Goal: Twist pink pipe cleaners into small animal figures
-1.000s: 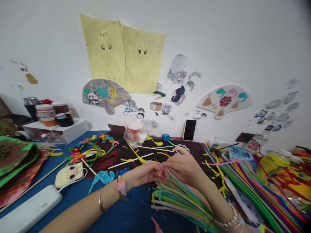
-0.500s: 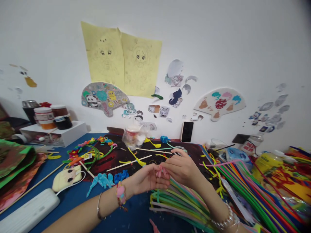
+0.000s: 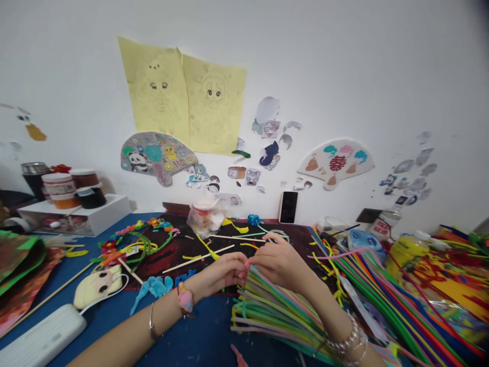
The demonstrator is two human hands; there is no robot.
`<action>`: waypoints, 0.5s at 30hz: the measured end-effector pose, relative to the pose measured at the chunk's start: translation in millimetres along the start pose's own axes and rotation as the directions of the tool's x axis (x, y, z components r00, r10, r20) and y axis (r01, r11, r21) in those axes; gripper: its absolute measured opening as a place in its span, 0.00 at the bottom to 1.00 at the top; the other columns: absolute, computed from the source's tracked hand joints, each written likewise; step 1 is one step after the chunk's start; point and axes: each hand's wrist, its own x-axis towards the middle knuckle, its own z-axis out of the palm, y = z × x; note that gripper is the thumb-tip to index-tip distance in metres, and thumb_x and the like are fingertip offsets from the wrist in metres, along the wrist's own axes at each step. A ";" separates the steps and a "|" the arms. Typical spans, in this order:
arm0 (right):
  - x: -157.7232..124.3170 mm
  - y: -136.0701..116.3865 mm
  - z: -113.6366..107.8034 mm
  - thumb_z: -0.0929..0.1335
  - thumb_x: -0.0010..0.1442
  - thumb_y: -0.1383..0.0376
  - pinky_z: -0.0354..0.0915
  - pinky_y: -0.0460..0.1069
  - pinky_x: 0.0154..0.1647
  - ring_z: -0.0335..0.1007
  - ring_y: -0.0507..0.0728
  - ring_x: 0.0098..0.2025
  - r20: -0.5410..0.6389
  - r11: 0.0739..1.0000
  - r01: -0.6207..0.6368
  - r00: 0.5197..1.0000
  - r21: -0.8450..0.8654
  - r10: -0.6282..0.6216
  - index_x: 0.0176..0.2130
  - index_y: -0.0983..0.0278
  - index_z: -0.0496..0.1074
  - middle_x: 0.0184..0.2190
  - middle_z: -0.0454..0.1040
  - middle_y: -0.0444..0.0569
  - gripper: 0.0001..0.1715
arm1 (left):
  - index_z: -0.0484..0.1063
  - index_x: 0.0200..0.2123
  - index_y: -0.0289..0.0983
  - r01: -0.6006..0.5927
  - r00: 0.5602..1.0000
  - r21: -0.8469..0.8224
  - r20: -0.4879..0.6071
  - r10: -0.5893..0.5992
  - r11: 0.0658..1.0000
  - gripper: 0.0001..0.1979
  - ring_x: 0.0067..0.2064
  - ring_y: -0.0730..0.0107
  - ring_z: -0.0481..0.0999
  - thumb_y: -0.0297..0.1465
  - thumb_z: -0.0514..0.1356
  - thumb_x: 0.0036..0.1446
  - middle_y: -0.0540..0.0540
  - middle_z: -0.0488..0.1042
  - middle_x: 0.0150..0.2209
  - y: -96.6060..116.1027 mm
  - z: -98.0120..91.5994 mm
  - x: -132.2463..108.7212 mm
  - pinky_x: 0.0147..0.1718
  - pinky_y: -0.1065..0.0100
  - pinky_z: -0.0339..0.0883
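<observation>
Okay, status from the head cam: our left hand and right hand meet at the fingertips, directly above a bundle of pastel pipe cleaners. Pink pipe-cleaner ends sit pinched between both hands, mostly hidden, so we can't count them. Left fingers are closed in; right fingers curl down tightly at the top of the bundle. The bundle fans out below the fingers, towards us.

Just left of the fingers, a black paint-stained mat holds wooden sticks and blue pipe-cleaner shapes. Farther left on it is a multicoloured pipe-cleaner wreath. Beyond the fingers, we have a plastic bag and a smartphone standing upright against the wall. Right of the fingers lies a large heap of bright pipe cleaners.

Below the fingers on the left wrist: a pink charm bracelet. On the right wrist: a pearl bracelet.
</observation>
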 end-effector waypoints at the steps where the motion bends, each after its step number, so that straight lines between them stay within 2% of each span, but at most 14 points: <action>1: -0.1 -0.1 -0.2 0.61 0.60 0.71 0.54 0.53 0.51 0.65 0.50 0.29 -0.002 1.000 -0.003 1.000 0.005 0.003 0.36 0.62 0.73 0.25 0.73 0.43 0.12 | 0.67 0.28 0.34 0.008 1.000 0.011 0.004 -0.008 1.000 0.05 0.25 0.77 0.65 0.25 0.60 0.46 0.53 0.65 0.22 0.4 -0.1 0.2 0.29 0.72 0.60; 9: -0.9 -4.4 -3.7 0.61 0.60 0.70 0.53 0.53 0.52 0.65 0.50 0.29 0.038 1.000 0.010 0.999 -0.020 -0.009 0.34 0.62 0.73 0.25 0.73 0.43 0.12 | 0.67 0.26 0.34 0.048 0.999 0.094 -0.023 -0.046 0.994 0.06 0.25 0.76 0.66 0.25 0.61 0.42 0.51 0.66 0.23 -2.7 -2.3 3.2 0.30 0.71 0.60; 15: 1.2 -10.0 -11.3 0.61 0.60 0.69 0.54 0.52 0.50 0.65 0.50 0.29 0.069 0.997 0.044 0.997 -0.065 -0.039 0.31 0.63 0.72 0.25 0.73 0.42 0.12 | 0.64 0.23 0.36 0.016 1.000 0.172 0.008 -0.018 0.985 0.02 0.25 0.73 0.62 0.24 0.56 0.42 0.52 0.63 0.21 -4.2 4.2 2.2 0.29 0.69 0.59</action>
